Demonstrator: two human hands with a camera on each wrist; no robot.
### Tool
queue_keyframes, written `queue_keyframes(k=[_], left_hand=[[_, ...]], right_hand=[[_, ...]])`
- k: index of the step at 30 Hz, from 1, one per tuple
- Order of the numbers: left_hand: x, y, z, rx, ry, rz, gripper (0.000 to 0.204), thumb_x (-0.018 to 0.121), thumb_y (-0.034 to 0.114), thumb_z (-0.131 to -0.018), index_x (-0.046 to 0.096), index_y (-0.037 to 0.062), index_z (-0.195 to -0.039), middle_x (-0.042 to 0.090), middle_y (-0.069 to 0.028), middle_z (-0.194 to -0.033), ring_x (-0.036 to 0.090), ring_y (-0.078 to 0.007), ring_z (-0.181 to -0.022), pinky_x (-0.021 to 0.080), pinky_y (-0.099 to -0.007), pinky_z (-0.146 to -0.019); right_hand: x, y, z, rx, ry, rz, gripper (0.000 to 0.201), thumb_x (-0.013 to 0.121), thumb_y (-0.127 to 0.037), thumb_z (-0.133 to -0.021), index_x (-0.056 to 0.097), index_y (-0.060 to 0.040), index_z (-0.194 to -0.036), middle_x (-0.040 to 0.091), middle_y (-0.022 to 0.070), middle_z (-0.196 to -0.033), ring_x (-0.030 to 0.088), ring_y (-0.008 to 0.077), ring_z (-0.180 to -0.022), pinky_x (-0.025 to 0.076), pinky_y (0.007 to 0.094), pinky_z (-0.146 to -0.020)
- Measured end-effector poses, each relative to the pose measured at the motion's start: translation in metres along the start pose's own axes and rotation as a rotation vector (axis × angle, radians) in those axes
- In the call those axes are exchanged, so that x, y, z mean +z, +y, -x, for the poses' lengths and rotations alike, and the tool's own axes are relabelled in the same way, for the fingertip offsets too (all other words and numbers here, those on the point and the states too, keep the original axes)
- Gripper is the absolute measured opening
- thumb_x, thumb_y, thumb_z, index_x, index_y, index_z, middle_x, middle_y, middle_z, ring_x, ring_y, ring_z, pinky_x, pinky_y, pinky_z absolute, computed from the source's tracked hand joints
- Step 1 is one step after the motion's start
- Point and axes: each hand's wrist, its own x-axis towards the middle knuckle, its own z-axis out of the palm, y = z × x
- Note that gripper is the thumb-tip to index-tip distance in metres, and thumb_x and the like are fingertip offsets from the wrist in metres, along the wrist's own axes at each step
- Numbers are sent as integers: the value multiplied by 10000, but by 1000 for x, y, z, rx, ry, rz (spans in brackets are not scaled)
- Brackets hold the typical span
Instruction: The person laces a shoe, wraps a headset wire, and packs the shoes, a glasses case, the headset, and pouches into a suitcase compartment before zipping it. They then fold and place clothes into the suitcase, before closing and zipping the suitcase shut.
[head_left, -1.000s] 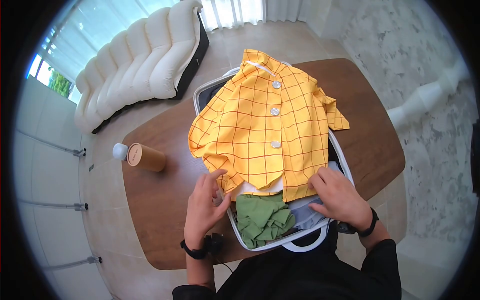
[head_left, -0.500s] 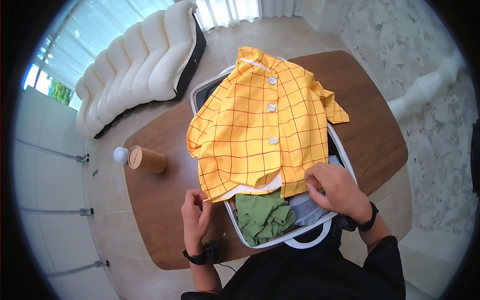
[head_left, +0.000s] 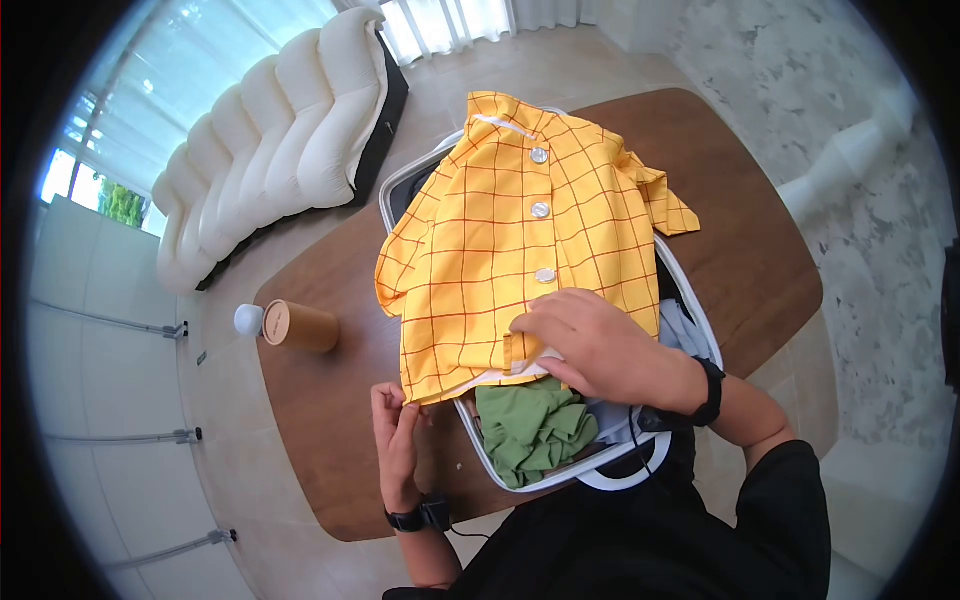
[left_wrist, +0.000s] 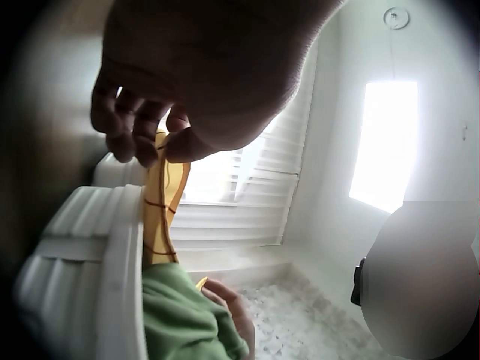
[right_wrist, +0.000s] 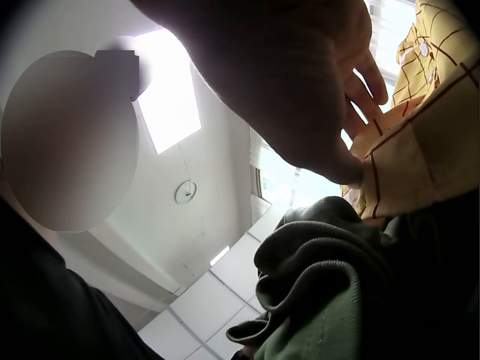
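A yellow shirt with red checks (head_left: 480, 230) lies buttoned side up over a white-rimmed suitcase (head_left: 706, 335). At the shirt's lower left corner, my left hand (head_left: 396, 440) pinches the hem; the left wrist view also shows the cloth (left_wrist: 159, 202) at the fingertips of that hand (left_wrist: 187, 75). My right hand (head_left: 610, 350) pinches the hem's front edge near the middle, and in the right wrist view the thumb of this hand (right_wrist: 292, 82) lies against the folded edge (right_wrist: 405, 165). Below the hem, a crumpled green cloth (head_left: 535, 430) sits in the suitcase beside grey-blue cloth (head_left: 679, 325).
The suitcase rests on a brown wooden table (head_left: 330, 420). A brown cylinder (head_left: 302, 327) and a small white-topped object (head_left: 248, 319) are at the table's left side. Beyond the table stands a white sofa (head_left: 270, 130). A white suitcase handle (head_left: 625, 480) points toward me.
My left hand has moved down and outward and taken the hem corner, spreading the shirt's lower left. My right hand has moved left from the right side to the hem's middle.
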Motion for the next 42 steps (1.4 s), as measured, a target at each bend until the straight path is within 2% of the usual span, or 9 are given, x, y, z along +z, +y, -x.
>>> queue_keyframes(k=[5,8,19,22,25,27,33,35,42], left_hand=[[-5,-4,0,-61,-31,154,158,573,41,-1030,455,89,-1123,572,-35,-956,572,-106,-807,502,-252,-705],[-7,-4,0,-97,-35,285,171,587,37,-1012,460,92,-1112,577,-32,-949,571,-107,-802,498,-249,-706],[-28,13,-31,0,-9,176,142,561,72,-1006,551,64,-1147,561,-61,-1115,556,-128,-944,460,-270,-876],[-10,40,-65,8,203,-52,238,587,151,-1029,561,34,-1235,590,-72,-1150,567,-128,-940,470,-272,-852],[-1,48,-104,-47,193,-235,335,625,235,-1037,581,11,-1282,638,-64,-1119,585,-107,-897,481,-268,-793],[-8,31,-130,-273,-11,-241,342,641,300,-1038,636,4,-1210,678,-36,-1027,598,-85,-843,484,-256,-737],[-4,23,-147,-205,88,-201,206,617,246,-1042,677,51,-1062,651,33,-852,588,-65,-733,474,-235,-717],[-10,23,-151,98,311,36,140,600,207,-1038,635,93,-966,634,38,-857,591,-70,-759,472,-238,-741],[-12,38,-161,228,458,434,209,450,293,-1105,553,119,-1052,610,0,-1054,580,-104,-995,436,-287,-856]], right_hand=[[-4,1,4,92,23,-136,389,739,-45,-832,646,-72,-1209,643,112,-998,627,324,-1002,497,425,-920],[-17,1,12,34,-3,-132,173,704,-22,-801,684,-77,-964,614,84,-946,625,294,-949,509,412,-864],[-40,-12,32,13,-115,-68,191,753,-74,-805,685,-71,-983,648,82,-1016,635,298,-996,507,402,-871],[-53,-15,37,93,-99,-109,174,748,-85,-832,683,-64,-992,674,86,-993,650,301,-964,512,402,-860],[-59,-18,39,160,-47,-93,151,737,-93,-852,684,-55,-988,699,100,-961,671,309,-931,523,411,-841],[-56,-16,42,170,-39,-104,129,726,-92,-865,684,-45,-978,714,113,-946,685,316,-922,532,419,-831],[-51,-13,49,179,10,-92,122,722,-90,-869,685,-35,-972,714,110,-927,690,314,-909,536,416,-834],[-51,-12,49,184,17,-96,119,721,-89,-870,684,-34,-969,714,110,-927,689,313,-908,536,415,-832],[-43,-8,48,176,-12,-178,102,713,-79,-873,683,-34,-960,709,112,-913,686,314,-892,534,414,-820]])
